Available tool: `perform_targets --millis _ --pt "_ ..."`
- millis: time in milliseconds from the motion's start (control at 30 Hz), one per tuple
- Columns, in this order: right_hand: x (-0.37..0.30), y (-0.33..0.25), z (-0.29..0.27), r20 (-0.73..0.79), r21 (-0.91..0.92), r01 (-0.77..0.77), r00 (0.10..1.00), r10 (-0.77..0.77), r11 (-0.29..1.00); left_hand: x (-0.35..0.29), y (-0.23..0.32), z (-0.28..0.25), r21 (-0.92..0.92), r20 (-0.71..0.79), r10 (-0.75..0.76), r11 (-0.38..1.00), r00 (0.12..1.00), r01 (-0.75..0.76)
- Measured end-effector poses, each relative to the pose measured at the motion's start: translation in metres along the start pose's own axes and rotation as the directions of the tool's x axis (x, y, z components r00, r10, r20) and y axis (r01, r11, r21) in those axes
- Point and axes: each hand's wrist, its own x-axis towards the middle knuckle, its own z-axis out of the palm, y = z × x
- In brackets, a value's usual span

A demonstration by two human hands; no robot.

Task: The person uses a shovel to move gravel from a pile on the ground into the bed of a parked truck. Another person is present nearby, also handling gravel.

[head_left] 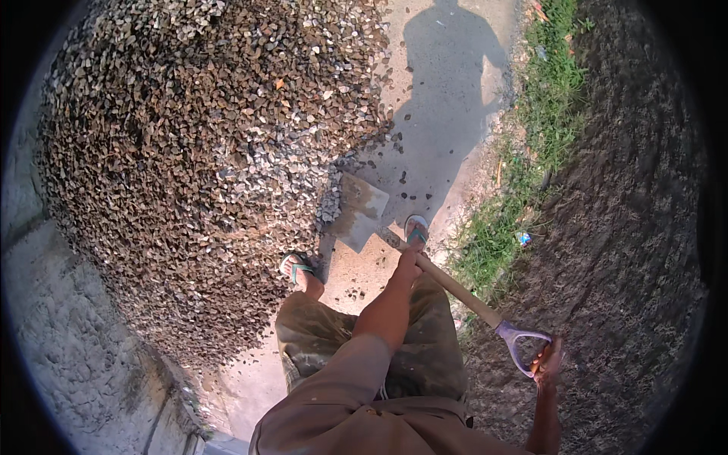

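Observation:
A shovel slants across the middle of the view, its flat worn metal blade against the edge of a gravel pile. A few grey stones lie at the blade's left edge; most of its face shows bare metal with a damp-looking patch. My left hand is wrapped round the lower part of the wooden shaft, close above the blade. At the upper end, to the right, my right hand grips the purplish D-shaped handle, fingers curled through it.
My feet, in flip-flops, stand apart: the left foot at the gravel's edge, the right foot beside the shaft. A concrete path carries loose stones and my shadow. Grass and dark soil lie rightward; a rough wall stands left.

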Motion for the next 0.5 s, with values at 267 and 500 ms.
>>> perform_targets --millis 267,500 --pt "-0.141 0.01 -0.011 0.015 -0.034 0.303 0.953 -0.303 0.952 -0.111 0.025 -0.024 0.029 0.047 -0.067 0.997 0.997 0.066" --pt "-0.264 0.016 -0.01 0.034 -0.032 0.281 0.959 -0.28 0.959 -0.208 0.068 -0.086 0.096 0.106 0.059 0.993 0.993 -0.069"
